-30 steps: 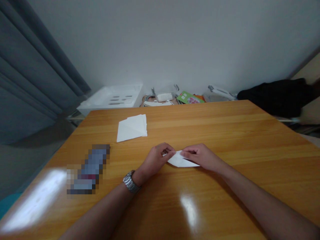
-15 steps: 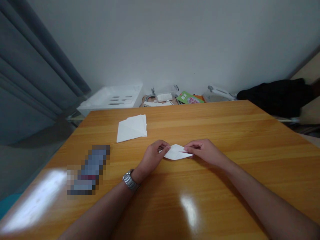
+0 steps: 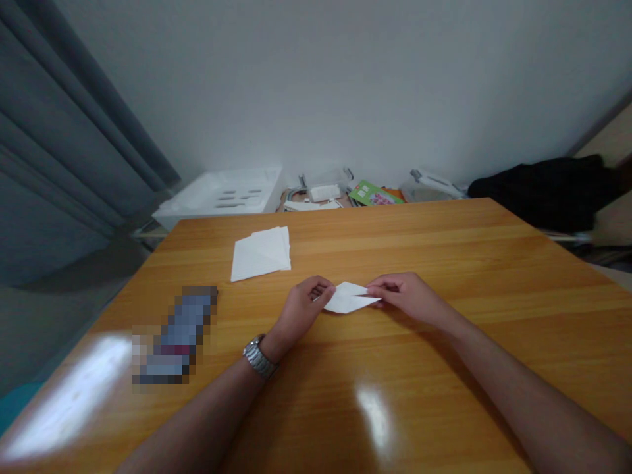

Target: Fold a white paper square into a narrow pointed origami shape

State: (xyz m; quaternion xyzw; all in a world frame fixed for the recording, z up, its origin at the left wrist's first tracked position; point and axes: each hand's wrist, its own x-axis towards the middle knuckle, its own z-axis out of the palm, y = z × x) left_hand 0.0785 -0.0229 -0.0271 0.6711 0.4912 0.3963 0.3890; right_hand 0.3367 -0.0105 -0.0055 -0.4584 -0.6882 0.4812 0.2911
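Observation:
A folded piece of white paper [image 3: 345,299] is held between my two hands, low over the middle of the table. Its right end splits into two points with a narrow gap between them. My left hand [image 3: 309,303] pinches the left end with thumb and fingers, covering that tip. At the other end, the thumb and fingers of my right hand [image 3: 402,294] close on the upper right point. The lower point reaches just under those fingertips. Several sheets of white paper [image 3: 260,253] lie stacked behind and to the left of my left hand.
On the left of the wooden table [image 3: 444,243] lies a dark, pixelated object [image 3: 180,336]. Beyond the far edge are a white tray [image 3: 232,191], a green book [image 3: 372,193] and dark cloth [image 3: 543,191]. A grey curtain [image 3: 64,131] hangs at left.
My right hand has shifted very slightly up and to the right. The gap between the folded paper's two right points looks a little wider. My left hand has barely moved.

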